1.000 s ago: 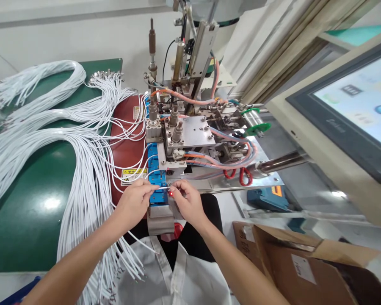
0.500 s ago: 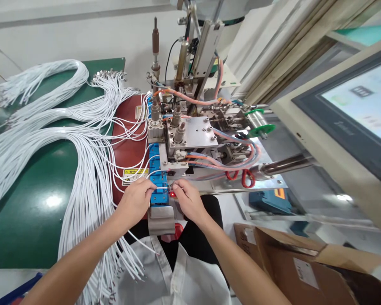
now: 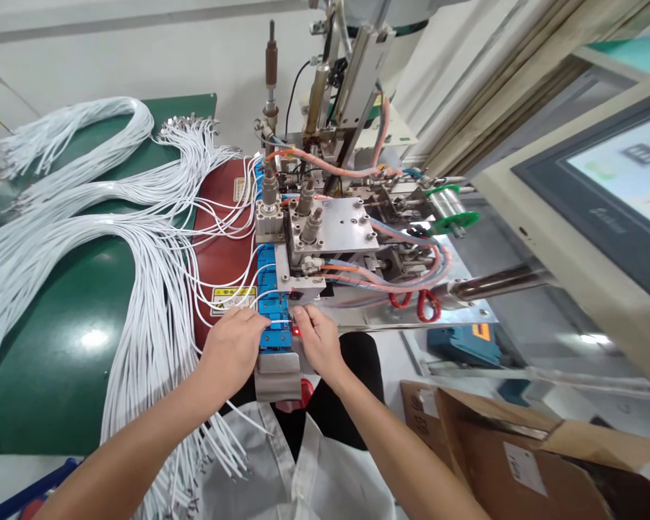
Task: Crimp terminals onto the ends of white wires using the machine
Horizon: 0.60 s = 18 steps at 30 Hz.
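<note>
A white cable [image 3: 279, 321] lies across one of the blue fixture blocks [image 3: 274, 338] at the machine's near edge. My left hand [image 3: 237, 343] pinches this cable on the left side of the block. On the right side, my right hand [image 3: 319, 338] is closed at the cable's end, beside a small red light [image 3: 297, 331]; the tip itself is hidden by my fingers. Other white cables run from blue blocks farther back, over the red-brown plate [image 3: 211, 256], to a large bundle of white cables [image 3: 154, 310] on the left.
The metal machine [image 3: 336, 227] with orange and blue hoses rises behind my hands. A green board [image 3: 48, 361] lies under the bundles. A screen [image 3: 622, 166] stands at the right, above a cardboard box [image 3: 498, 462]. A green-rimmed wire spool [image 3: 448, 209] sits on the machine.
The view has shifted slightly, so the machine and screen appear a little farther right. Both hands stay at the same block, with my right fingers bent a little closer over the cable's end.
</note>
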Available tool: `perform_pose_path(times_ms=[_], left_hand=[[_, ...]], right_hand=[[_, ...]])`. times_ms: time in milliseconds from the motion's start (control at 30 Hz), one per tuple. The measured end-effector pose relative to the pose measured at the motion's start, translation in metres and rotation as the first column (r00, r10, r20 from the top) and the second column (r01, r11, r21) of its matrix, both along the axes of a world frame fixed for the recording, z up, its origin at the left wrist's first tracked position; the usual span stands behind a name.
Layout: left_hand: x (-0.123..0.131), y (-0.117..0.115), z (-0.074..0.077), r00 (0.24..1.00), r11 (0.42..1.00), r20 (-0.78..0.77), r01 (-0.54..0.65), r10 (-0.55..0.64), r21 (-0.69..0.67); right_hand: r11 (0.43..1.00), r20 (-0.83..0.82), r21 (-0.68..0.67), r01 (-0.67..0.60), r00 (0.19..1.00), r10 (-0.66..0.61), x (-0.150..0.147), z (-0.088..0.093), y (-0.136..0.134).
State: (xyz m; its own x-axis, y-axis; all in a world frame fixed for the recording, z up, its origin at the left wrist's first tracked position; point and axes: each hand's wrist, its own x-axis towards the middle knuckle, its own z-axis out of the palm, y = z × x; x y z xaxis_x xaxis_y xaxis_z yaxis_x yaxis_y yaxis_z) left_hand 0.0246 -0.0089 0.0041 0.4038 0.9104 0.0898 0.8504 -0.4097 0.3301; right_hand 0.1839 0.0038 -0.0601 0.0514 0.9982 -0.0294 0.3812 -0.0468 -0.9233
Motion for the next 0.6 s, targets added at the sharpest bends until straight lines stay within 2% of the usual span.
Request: perform_pose_path(times_ms=[100,200,267,300,367,433,500,533,600], left_hand=[[-0.003,-0.001,0.0,0.999,1.0,0.034,0.005,-0.005,0.001],[-0.006,-0.007,0.01,1.0,1.0,-0.014,-0.003,0.003,-0.001],[-0.009,-0.017,0.021,0.995,0.993,-0.066,0.066,-0.073,-0.097],[-0.011,-0.023,0.026,0.984,0.974,-0.086,0.137,-0.154,-0.178],[-0.016,-0.038,0.032,0.929,0.896,-0.122,0.292,-0.349,-0.335],[-0.021,-0.052,0.03,0.848,0.843,-0.227,0.372,-0.479,-0.389],[-0.025,-0.061,0.024,0.795,0.84,-0.315,0.402,-0.518,-0.365],[-0.026,-0.063,0.022,0.797,0.843,-0.313,0.408,-0.516,-0.349],[-0.024,-0.061,0.019,0.862,0.86,-0.197,0.391,-0.467,-0.328]], right_hand=[[0.995,-0.092,-0.008,0.098,0.991,-0.099,0.007,0.0,0.002],[0.99,-0.233,-0.009,0.142,0.962,-0.14,0.016,0.001,0.003],[0.987,-0.305,0.0,0.16,0.94,-0.153,0.023,0.004,0.003],[0.986,-0.331,0.003,0.169,0.93,-0.159,0.026,0.005,0.003],[0.983,-0.367,0.006,0.181,0.915,-0.167,0.032,0.009,0.002],[0.983,-0.387,0.012,0.185,0.907,-0.166,0.036,0.012,0.001],[0.983,-0.385,0.021,0.181,0.909,-0.159,0.037,0.015,0.0],[0.984,-0.379,0.028,0.176,0.913,-0.153,0.037,0.016,-0.001],[0.988,-0.373,0.039,0.148,0.92,-0.123,0.035,0.02,-0.006]])
